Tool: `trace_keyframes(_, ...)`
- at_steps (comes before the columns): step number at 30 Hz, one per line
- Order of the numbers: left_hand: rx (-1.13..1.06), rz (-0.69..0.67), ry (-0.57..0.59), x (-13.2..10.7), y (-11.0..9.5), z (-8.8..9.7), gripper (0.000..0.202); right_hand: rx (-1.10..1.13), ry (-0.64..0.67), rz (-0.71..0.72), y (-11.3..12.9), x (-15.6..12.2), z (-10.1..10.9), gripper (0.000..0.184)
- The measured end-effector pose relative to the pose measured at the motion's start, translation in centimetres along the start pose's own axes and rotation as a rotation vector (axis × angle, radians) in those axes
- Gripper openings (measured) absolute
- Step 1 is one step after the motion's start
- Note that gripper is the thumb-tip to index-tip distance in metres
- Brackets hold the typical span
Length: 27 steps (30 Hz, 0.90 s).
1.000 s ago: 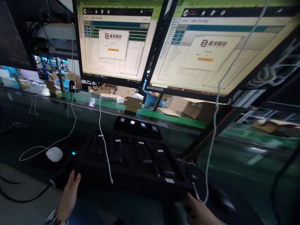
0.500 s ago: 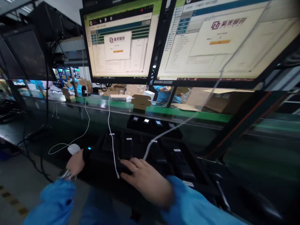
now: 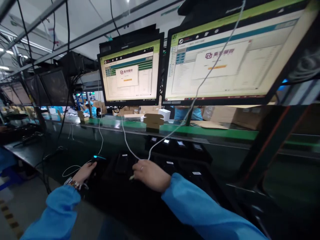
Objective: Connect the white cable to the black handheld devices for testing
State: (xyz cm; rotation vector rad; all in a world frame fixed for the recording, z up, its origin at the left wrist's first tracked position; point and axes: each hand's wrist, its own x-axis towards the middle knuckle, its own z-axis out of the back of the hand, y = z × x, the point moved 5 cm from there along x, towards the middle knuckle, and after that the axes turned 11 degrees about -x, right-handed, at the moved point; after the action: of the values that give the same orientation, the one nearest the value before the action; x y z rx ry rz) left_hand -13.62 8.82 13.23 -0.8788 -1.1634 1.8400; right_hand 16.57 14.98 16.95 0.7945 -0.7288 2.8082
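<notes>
Now right hand (image 3: 151,173) pinches thin white cable (image 3: 175,128) w/ plug.

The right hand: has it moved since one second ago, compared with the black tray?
Yes. The right hand was at the near right corner of the black tray; now it rests further left on the tray, gripping a white cable.

I see matt black plastic on the tray (image 3: 140,200), glossy white plastic on the cable (image 3: 175,128), smooth blue cloth sleeves (image 3: 200,206).
</notes>
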Motion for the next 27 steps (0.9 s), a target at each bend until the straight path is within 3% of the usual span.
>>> trace_keyframes(3, -0.069, -0.020, 0.075, -1.3, -4.2, -1.6, 0.069, -0.025, -0.125, -0.346, -5.9, -2.0, -0.2, 0.020)
trace_keyframes(6, -0.075, -0.034, 0.185, -2.2, -7.5, -4.8, 0.068, -0.038, -0.188, -0.535, -9.2, -4.3, -1.8, 0.018)
trace_keyframes(9, -0.064, -0.052, 0.186, -1.8, -9.3, -7.0, 0.064, -0.014, -0.151, -0.596, -9.6, -5.8, -3.6, 0.015)
trace_keyframes(13, -0.046, -0.054, 0.171, -0.9, -10.2, -8.0, 0.060, -0.006, -0.110, -0.598, -8.7, -6.3, -4.1, 0.013)
trace_keyframes(18, -0.018, -0.040, 0.174, -1.2, -10.4, -7.9, 0.059, -0.002, -0.103, -0.605, -8.6, -6.1, -3.7, 0.011)
trace_keyframes(21, 0.010, -0.056, 0.148, -1.0, -10.2, -6.7, 0.056, 0.012, -0.149, -0.602, -8.5, -6.2, -3.6, 0.013)
trace_keyframes(24, 0.076, -0.111, 0.028, 0.4, -9.3, -4.3, 0.044, 0.027, -0.220, -0.565, -8.2, -6.3, -3.5, 0.017)
trace_keyframes(27, 0.177, -0.115, -0.143, 2.1, -7.2, -2.0, 0.031, 0.042, -0.252, -0.550, -7.9, -6.1, -3.5, 0.021)
